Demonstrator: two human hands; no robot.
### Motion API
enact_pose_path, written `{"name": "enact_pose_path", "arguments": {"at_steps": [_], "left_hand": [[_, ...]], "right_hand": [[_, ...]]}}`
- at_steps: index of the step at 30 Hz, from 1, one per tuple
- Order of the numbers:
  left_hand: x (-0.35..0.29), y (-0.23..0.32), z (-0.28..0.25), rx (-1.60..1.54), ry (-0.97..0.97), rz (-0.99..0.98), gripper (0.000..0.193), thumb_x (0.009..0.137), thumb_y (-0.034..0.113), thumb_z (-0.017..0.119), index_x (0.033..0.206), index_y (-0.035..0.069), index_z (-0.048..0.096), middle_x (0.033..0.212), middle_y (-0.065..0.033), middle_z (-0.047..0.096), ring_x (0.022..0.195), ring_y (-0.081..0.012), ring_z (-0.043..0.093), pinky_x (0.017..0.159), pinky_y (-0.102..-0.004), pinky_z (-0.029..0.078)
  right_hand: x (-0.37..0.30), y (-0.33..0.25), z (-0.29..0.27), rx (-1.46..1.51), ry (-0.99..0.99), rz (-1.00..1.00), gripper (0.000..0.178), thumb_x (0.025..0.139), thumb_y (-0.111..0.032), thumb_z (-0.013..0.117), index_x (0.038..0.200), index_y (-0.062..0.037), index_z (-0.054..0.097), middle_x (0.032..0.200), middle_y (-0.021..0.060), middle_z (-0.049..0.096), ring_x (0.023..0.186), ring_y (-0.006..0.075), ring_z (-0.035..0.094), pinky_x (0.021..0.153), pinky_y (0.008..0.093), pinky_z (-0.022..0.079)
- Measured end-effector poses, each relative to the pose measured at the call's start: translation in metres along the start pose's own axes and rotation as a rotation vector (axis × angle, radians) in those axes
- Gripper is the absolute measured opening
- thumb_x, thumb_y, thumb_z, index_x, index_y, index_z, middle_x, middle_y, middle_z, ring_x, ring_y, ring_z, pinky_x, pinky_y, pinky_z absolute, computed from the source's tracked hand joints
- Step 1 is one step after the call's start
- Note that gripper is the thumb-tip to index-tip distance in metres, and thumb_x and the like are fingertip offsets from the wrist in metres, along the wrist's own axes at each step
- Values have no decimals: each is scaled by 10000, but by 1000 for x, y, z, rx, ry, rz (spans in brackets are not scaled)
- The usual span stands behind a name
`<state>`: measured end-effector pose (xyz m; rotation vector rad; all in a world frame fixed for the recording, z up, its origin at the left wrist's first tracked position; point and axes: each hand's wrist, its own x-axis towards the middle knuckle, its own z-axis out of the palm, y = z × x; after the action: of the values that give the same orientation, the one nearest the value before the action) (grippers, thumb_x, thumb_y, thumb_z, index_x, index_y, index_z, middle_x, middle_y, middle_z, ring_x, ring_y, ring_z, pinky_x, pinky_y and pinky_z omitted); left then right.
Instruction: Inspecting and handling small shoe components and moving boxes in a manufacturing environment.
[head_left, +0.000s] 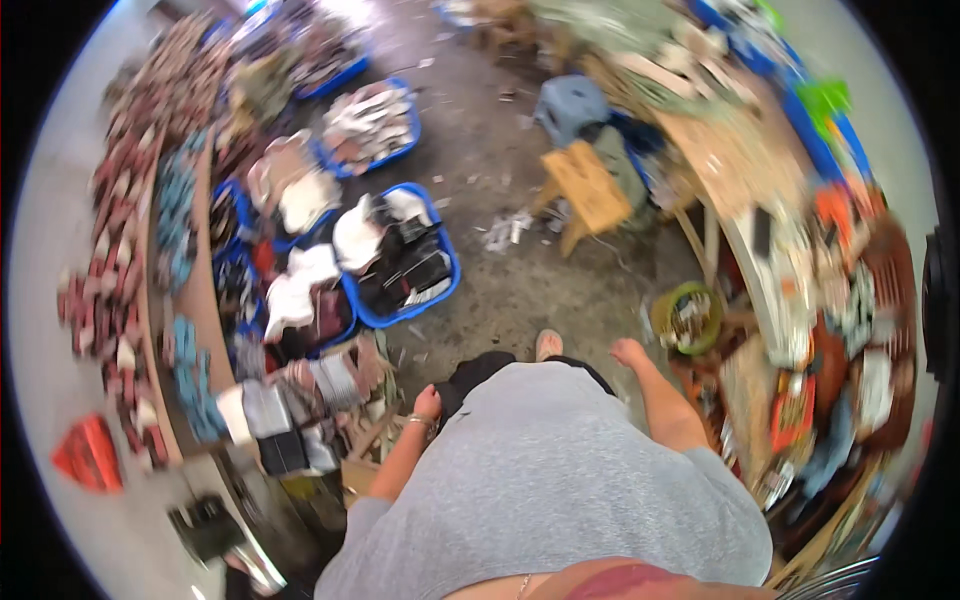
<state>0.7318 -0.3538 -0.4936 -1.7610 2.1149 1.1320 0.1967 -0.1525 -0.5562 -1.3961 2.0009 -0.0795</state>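
Observation:
My left hand [428, 402] hangs beside my body with its fingers curled in, and I see nothing in it. A bracelet [420, 420] circles that wrist. Close to its left lie bundled grey, white and black pieces [300, 400], not touched by the hand. On the other side, my right hand [628, 352] is held out from my body, loosely closed, with no object visible in it. The nearest thing to its right is a yellow-green bucket [712, 335] holding small scraps.
Blue baskets [455, 270] of dark and white pieces stand ahead on the left, by a long bench [200, 300]. A wooden stool [590, 190] and a grey-blue plastic stool [570, 105] stand ahead right. A cluttered wooden table [740, 160] runs along the right. Scraps [508, 230] litter the floor.

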Motion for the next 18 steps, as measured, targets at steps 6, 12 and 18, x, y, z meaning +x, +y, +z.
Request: {"name": "enact_pose_path", "arguments": {"at_steps": [6, 12, 18], "left_hand": [[-1, -17, 4, -178, -25, -316, 295, 834, 259, 492, 1022, 104, 658, 1039, -170, 633, 999, -324, 592, 854, -391, 456], [86, -74, 19, -21, -368, -237, 291, 798, 235, 528, 960, 46, 678, 1027, -194, 634, 967, -323, 609, 817, -403, 464], [241, 29, -144, -287, 157, -61, 315, 849, 269, 462, 974, 35, 630, 1001, -210, 629, 935, -368, 597, 812, -442, 473]], "right_hand": [[132, -8, -62, 518, -127, 263, 244, 777, -195, 617, 901, 11, 653, 719, 121, 647, 555, 203, 606, 528, 332, 484], [239, -150, -144, 293, -133, -20, 308, 758, -228, 642, 991, -27, 659, 814, 138, 679, 613, 212, 647, 614, 323, 515], [351, -248, -208, 102, -187, -188, 323, 769, -254, 651, 1007, -36, 657, 941, 148, 671, 865, 263, 647, 771, 349, 495]]}}
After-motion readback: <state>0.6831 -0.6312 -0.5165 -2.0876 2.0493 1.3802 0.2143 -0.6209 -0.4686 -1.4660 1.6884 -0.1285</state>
